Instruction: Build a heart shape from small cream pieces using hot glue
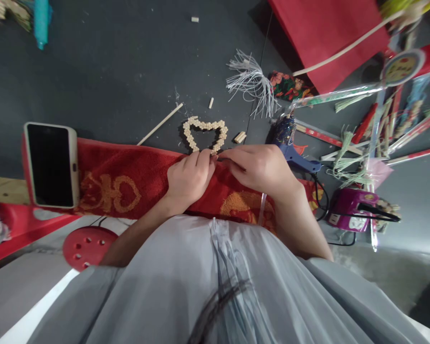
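- From where I stand, the heart-shaped ring (205, 125) of little pale pieces lies on the dark desk (122, 71), just past the red towel (146, 167), its lower end hidden behind the person's fingers.
- The left hand (190, 174) is bent over that lower end, fingers curled and drawn together; I can't tell whether they grip the ring or only rest against it.
- The right hand (260, 167) comes in from the other side, thumb and forefinger brought close together beside the left fingertips. Anything pinched there is too small for me to make out.
- Both wrists pass over the towel, which has orange patterns and runs along the near edge of the desk.
- Just right of the ring sits a small cluster of short pale pieces (240, 137); a thin pale stick (160, 124) slants down to the towel on the left.
- A phone (52, 165) with a dark screen lies at the towel's left end.
- Beyond the right hand I see a blue glue gun (301, 160), and nearer the desk's right side a purple box (351, 208) with a black cord.
- Farther back, white strands (252, 83) fan out beside a floral bundle (290, 86), close to a red bag (333, 33).
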A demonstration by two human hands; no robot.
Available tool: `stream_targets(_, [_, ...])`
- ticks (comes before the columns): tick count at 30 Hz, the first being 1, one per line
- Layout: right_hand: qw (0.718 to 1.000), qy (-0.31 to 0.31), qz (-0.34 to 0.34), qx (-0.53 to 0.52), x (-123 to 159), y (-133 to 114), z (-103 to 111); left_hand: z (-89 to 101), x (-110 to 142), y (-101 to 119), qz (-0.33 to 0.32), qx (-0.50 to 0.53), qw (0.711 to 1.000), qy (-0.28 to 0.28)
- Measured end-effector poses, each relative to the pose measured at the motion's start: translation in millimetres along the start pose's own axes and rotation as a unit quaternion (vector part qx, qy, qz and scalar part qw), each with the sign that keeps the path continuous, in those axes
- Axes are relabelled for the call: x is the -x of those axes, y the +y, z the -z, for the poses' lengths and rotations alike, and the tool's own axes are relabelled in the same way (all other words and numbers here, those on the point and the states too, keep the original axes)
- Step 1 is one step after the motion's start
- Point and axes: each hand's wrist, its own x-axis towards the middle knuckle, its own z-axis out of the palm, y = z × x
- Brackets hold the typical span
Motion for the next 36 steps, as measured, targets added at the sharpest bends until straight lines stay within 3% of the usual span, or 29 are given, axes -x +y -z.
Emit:
stream_targets(6, [0.998,0.066,-0.001,-0.019,7.2,-1.9,-15.9,-1.0,-1.9,1.6,0.012,-0.033,0.999,0.027])
stream_targets(18, [0.994,0.104,0.001,-0.028,7.8,-0.4,-24.1,-0.1,-5.0,4.1,0.019,-0.039,0.998,0.035])
stream_targets(29, [0.981,0.151,-0.117,-0.042,1.9,-4.2,-28.0,1.3,-6.5,6.6,0.042,-0.028,0.999,0.02])
stream_targets(33, [0.978,0.175,-0.093,-0.059,3.8,-2.7,-31.3,1.5,-7.3,7.6,0.042,-0.036,0.998,0.022])
stream_targets(36, [0.983,0.158,-0.062,-0.068,5.0,-2.5,-32.1,1.5,-7.4,7.9,0.042,-0.041,0.998,0.018])
